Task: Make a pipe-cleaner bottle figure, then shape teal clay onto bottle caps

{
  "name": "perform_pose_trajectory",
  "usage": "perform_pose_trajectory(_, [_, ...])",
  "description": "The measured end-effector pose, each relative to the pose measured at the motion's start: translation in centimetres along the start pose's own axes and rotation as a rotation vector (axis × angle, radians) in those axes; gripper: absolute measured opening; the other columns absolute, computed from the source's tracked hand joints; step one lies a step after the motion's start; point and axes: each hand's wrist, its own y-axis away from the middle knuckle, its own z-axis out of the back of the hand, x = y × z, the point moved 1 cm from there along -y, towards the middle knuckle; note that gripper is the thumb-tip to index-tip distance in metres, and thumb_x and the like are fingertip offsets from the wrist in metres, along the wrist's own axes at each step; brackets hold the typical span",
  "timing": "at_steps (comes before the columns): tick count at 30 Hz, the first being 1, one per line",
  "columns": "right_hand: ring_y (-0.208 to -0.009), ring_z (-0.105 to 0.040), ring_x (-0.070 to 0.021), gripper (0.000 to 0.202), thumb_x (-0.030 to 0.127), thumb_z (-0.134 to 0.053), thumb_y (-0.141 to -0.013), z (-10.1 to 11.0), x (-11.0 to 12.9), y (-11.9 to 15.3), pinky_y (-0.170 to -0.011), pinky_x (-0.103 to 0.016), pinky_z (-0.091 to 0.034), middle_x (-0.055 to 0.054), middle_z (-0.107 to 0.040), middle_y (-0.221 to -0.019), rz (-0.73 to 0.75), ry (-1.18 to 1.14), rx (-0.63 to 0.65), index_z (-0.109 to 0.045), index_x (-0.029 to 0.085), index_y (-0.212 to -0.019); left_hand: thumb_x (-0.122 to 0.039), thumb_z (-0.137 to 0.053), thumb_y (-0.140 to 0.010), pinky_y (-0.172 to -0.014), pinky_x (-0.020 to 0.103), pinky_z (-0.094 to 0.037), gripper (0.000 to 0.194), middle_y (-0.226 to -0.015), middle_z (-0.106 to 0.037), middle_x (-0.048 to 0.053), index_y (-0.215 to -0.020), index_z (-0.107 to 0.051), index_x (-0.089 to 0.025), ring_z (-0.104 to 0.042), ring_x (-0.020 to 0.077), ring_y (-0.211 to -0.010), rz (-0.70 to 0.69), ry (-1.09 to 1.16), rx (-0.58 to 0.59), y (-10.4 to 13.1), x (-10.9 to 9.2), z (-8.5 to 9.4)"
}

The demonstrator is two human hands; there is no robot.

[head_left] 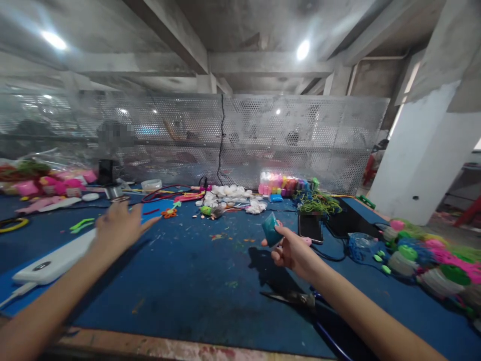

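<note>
My right hand (291, 250) pinches a small teal packet (270, 229) above the middle of the table. Below that forearm lies a pair of scissors (300, 300) with dark blue handles, partly hidden by the arm. My left hand (118, 225) is slightly blurred, with its thumb stretched out and its fingers apart, and nothing shows in it. It hovers near the far end of a white device like a power bank (56, 259), which has a white cable plugged in. Beyond its thumb are an orange flower-shaped piece (169, 213) and a red strip (151, 211).
Small white pieces (229, 193) are heaped at the back. Beside them stand bright-coloured packets (285, 184) and green strands (319, 203). A phone (310, 228) lies right of centre. Pots with green and pink tops (406, 260) line the right edge. A perforated metal screen (180, 135) closes the back.
</note>
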Motion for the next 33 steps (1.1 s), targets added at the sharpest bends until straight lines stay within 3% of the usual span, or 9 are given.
perform_pose_trajectory(4, [-0.041, -0.046, -0.0072, 0.030, 0.043, -0.039, -0.091, 0.0, 0.4, 0.4, -0.040, -0.019, -0.030, -0.003, -0.066, -0.071, 0.011, -0.078, 0.127, -0.053, 0.017, -0.085, -0.043, -0.049, -0.086, -0.092, 0.040, -0.041, 0.033, -0.120, -0.057, 0.013, -0.101, -0.062, -0.017, -0.055, 0.0288, -0.108, -0.373, 0.223, -0.073, -1.2, -12.1, 1.5])
perform_pose_trajectory(6, [-0.040, -0.045, -0.0073, 0.032, 0.045, -0.041, -0.089, 0.0, 0.5, 0.6, -0.040, -0.019, -0.029, -0.002, -0.065, -0.069, 0.012, -0.086, 0.163, -0.054, 0.016, -0.085, -0.042, -0.045, -0.089, -0.079, 0.033, -0.044, 0.028, -0.097, -0.066, 0.006, -0.088, -0.064, -0.021, -0.060, 0.0218, -0.091, -0.524, 0.368, -0.017, -0.5, -17.3, 2.1])
perform_pose_trajectory(8, [-0.039, -0.045, -0.0073, 0.032, 0.048, -0.047, -0.086, 0.0, 0.5, 0.5, -0.040, -0.020, -0.027, 0.001, -0.060, -0.060, 0.001, -0.093, 0.154, -0.053, 0.017, -0.081, -0.041, -0.051, -0.087, -0.071, 0.029, -0.043, 0.024, -0.082, -0.065, 0.002, -0.081, -0.064, -0.021, -0.060, 0.0174, -0.078, -0.701, 0.486, 0.064, 0.8, -20.9, 2.2])
perform_pose_trajectory(10, [-0.038, -0.045, -0.0074, 0.035, 0.052, -0.051, -0.082, 0.0, 0.2, 0.1, -0.041, -0.019, -0.029, 0.005, -0.052, -0.051, -0.010, -0.096, 0.127, -0.049, 0.018, -0.073, -0.037, -0.057, -0.084, -0.069, 0.027, -0.042, 0.018, -0.083, -0.064, 0.001, -0.087, -0.063, -0.020, -0.059, 0.0159, -0.077, -0.788, 0.573, 0.124, 2.2, -22.8, 1.4])
perform_pose_trajectory(14, [-0.040, -0.050, -0.0072, 0.034, 0.050, -0.053, -0.083, 0.4, -0.9, -0.8, -0.041, -0.018, -0.034, 0.006, -0.050, -0.050, -0.002, -0.063, 0.090, -0.047, 0.018, -0.072, -0.029, -0.057, -0.085, -0.071, 0.026, -0.041, 0.011, -0.085, -0.062, 0.002, -0.084, -0.061, -0.019, -0.057, 0.0151, -0.080, -0.776, 0.719, 0.169, 4.2, -22.8, -1.7])
perform_pose_trajectory(17, [-0.042, -0.056, -0.0084, 0.031, 0.049, -0.054, -0.083, 0.6, -1.4, -1.1, -0.040, -0.017, -0.035, 0.006, -0.053, -0.056, -0.026, -0.012, 0.065, -0.048, 0.019, -0.078, -0.028, -0.051, -0.089, -0.073, 0.026, -0.041, 0.015, -0.086, -0.062, 0.001, -0.080, -0.061, -0.020, -0.057, 0.0146, -0.081, -0.673, 0.830, 0.216, 5.1, -22.1, -3.7])
perform_pose_trajectory(22, [-0.043, -0.060, -0.0107, 0.037, 0.055, -0.046, -0.087, 0.5, -0.9, -0.7, -0.036, -0.018, -0.038, -0.001, -0.063, -0.070, 0.043, 0.206, 0.082, -0.051, 0.018, -0.091, -0.034, -0.054, -0.085, -0.061, 0.026, -0.042, 0.018, -0.070, -0.062, -0.001, -0.074, -0.054, -0.019, -0.057, 0.0139, -0.063, -0.266, 1.123, 0.324, 5.3, -22.0, -5.5])
perform_pose_trajectory(26, [-0.044, -0.059, -0.0104, 0.038, 0.047, -0.056, -0.083, 0.9, -1.0, -0.7, -0.036, -0.019, -0.040, -0.002, -0.063, -0.079, 0.091, 0.406, 0.047, -0.046, 0.018, -0.105, -0.034, -0.061, -0.078, -0.058, 0.026, -0.044, 0.021, -0.065, -0.061, -0.003, -0.072, -0.048, -0.019, -0.057, 0.0125, -0.058, -0.024, 1.385, 0.386, 4.8, -22.0, -6.7])
perform_pose_trajectory(33, [-0.050, -0.048, -0.0072, 0.029, 0.038, -0.060, -0.081, 1.5, -0.9, -0.4, -0.044, -0.019, -0.038, 0.004, -0.052, -0.072, 0.568, 0.812, -0.111, -0.052, 0.020, -0.101, -0.027, -0.070, -0.066, -0.063, 0.024, -0.044, 0.040, -0.058, -0.061, -0.008, -0.071, -0.030, -0.023, -0.061, 0.0116, -0.060, 0.049, 1.660, 0.538, 5.0, -22.4, -6.9])
